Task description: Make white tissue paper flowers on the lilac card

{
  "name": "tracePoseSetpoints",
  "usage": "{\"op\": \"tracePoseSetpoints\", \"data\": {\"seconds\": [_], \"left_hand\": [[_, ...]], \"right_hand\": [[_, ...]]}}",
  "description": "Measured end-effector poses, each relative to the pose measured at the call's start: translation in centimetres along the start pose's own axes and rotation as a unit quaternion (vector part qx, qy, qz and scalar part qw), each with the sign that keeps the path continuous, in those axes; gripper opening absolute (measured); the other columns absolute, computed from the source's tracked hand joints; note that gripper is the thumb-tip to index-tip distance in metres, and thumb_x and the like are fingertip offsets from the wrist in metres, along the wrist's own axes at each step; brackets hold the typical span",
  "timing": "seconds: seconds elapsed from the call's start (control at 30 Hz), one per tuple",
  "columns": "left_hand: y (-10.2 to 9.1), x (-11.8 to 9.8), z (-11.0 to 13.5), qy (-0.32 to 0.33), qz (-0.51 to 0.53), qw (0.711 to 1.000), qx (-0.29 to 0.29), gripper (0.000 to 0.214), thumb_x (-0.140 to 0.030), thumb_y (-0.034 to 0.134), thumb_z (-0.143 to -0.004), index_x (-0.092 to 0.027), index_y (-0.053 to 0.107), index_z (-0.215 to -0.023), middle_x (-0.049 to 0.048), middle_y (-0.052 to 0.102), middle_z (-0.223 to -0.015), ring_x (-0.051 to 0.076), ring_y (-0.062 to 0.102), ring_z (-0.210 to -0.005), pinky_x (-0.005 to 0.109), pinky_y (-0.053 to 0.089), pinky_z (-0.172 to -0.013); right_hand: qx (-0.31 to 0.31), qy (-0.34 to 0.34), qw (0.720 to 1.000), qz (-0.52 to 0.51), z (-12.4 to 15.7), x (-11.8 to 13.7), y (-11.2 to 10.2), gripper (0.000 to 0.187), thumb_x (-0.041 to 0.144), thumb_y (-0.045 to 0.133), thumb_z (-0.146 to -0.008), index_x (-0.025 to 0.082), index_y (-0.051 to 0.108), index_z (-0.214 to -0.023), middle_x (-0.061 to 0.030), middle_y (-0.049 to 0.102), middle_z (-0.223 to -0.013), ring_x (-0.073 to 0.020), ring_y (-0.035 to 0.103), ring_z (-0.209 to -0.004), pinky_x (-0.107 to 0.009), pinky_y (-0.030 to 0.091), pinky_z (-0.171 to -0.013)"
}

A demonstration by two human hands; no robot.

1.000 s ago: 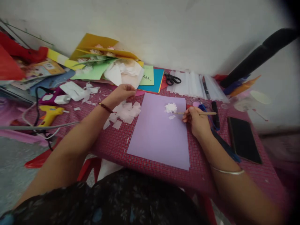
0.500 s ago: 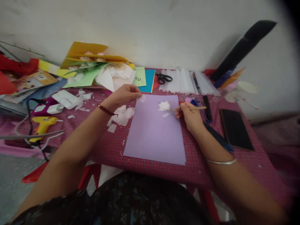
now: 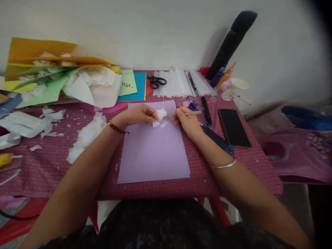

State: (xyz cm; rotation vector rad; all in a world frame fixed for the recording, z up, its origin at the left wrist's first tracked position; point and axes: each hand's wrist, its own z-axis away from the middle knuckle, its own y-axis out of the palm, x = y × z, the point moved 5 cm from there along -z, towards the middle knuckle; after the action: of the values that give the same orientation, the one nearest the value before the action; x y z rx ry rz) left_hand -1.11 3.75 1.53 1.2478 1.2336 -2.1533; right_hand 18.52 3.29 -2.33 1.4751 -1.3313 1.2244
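At the far left of the checked tablecloth [image 3: 254,173], part of a yellow glue gun [image 3: 5,159] shows, with white adapters [image 3: 26,123] beyond it. Behind those lean folded gold and green cards [image 3: 49,80], and against them sits a crumpled white wrapping [image 3: 94,84]. A heap of white paper scraps [image 3: 86,138] lies just beyond the person's left forearm.

The left hand [image 3: 141,114] comes in over the purple sheet [image 3: 155,155], thumb and fingers pinched together on a small white piece [image 3: 155,123]. It is right beside the white paper flower [image 3: 162,113], which lies on the upper part of the sheet; another loose piece [image 3: 164,124] rests just below the flower. Behind the sheet are black scissors [image 3: 157,82].

From the other side, the right hand [image 3: 187,121] grips a thin wooden stick [image 3: 195,113], its tip at the flower, though I can't tell whether they touch. Further right come a black marker [image 3: 206,110], a dark phone [image 3: 234,128] and, behind it, a pale cup [image 3: 237,88].
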Motion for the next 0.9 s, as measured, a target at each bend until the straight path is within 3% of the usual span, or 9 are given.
{"op": "tracePoseSetpoints", "data": {"seconds": [0.1, 0.23, 0.33, 0.5, 0.67, 0.9], "left_hand": [[-0.4, 0.3, 0.1, 0.003, -0.02, 0.999, -0.024, 0.015, -0.02, 0.064, -0.07, -0.018, 0.072, -0.082, 0.0007, 0.069, -0.075, 0.013, 0.062, -0.066, 0.023, 0.046, -0.063], [1.3, -0.4, -0.6, 0.049, -0.018, 0.997, -0.051, 0.018, -0.017, 0.063, -0.071, -0.018, 0.066, -0.089, 0.0001, 0.067, -0.074, 0.012, 0.061, -0.066, 0.022, 0.046, -0.062], [3.0, -1.0, -1.2, 0.076, -0.071, 0.988, -0.114, 0.015, -0.011, 0.061, -0.07, -0.017, 0.062, -0.084, -0.0008, 0.063, -0.07, 0.012, 0.058, -0.065, 0.024, 0.045, -0.063], [4.1, -1.0, -1.3, 0.05, -0.175, 0.96, -0.212, 0.008, -0.01, 0.055, -0.074, -0.017, 0.058, -0.072, -0.0005, 0.06, -0.066, 0.013, 0.053, -0.063, 0.026, 0.039, -0.061], [3.7, -0.5, -1.2, 0.037, -0.155, 0.958, -0.237, 0.008, -0.011, 0.055, -0.074, -0.018, 0.057, -0.069, 0.0, 0.06, -0.065, 0.013, 0.051, -0.062, 0.026, 0.035, -0.058], [3.6, -0.2, -1.5, 0.042, -0.146, 0.955, -0.256, 0.009, -0.01, 0.056, -0.073, -0.018, 0.056, -0.069, 0.0005, 0.06, -0.068, 0.013, 0.05, -0.063, 0.026, 0.035, -0.059]], "right_hand": [[-0.001, 0.005, 1.0, -0.008, -0.2, -0.3, -0.1, 0.04, 0.061, 0.06, -0.085, 0.023, 0.06, -0.073, 0.0006, 0.063, -0.065, -0.0136, 0.056, -0.053, -0.03, 0.046, -0.052], [-0.003, 0.012, 1.0, -0.017, -0.2, -0.4, -0.1, 0.04, 0.061, 0.061, -0.085, 0.023, 0.061, -0.073, -0.0001, 0.064, -0.065, -0.0141, 0.058, -0.054, -0.03, 0.046, -0.052], [-0.015, 0.02, 1.0, -0.014, -0.1, -0.1, -0.3, 0.04, 0.061, 0.06, -0.084, 0.022, 0.06, -0.073, 0.0003, 0.063, -0.063, -0.0137, 0.056, -0.053, -0.03, 0.046, -0.052], [-0.056, 0.028, 0.998, -0.026, 0.1, 0.8, -0.8, 0.035, 0.053, 0.057, -0.088, 0.023, 0.057, -0.069, 0.0015, 0.059, -0.058, -0.0117, 0.053, -0.05, -0.026, 0.044, -0.049], [-0.034, 0.042, 0.998, -0.018, 0.2, 1.1, -0.6, 0.039, 0.054, 0.055, -0.088, 0.023, 0.052, -0.065, 0.0029, 0.053, -0.051, -0.0106, 0.048, -0.044, -0.025, 0.039, -0.044], [0.004, 0.017, 1.0, 0.002, 0.2, 0.6, 0.1, 0.044, 0.064, 0.057, -0.084, 0.024, 0.055, -0.068, 0.0023, 0.057, -0.058, -0.0124, 0.053, -0.05, -0.028, 0.044, -0.049]]}}
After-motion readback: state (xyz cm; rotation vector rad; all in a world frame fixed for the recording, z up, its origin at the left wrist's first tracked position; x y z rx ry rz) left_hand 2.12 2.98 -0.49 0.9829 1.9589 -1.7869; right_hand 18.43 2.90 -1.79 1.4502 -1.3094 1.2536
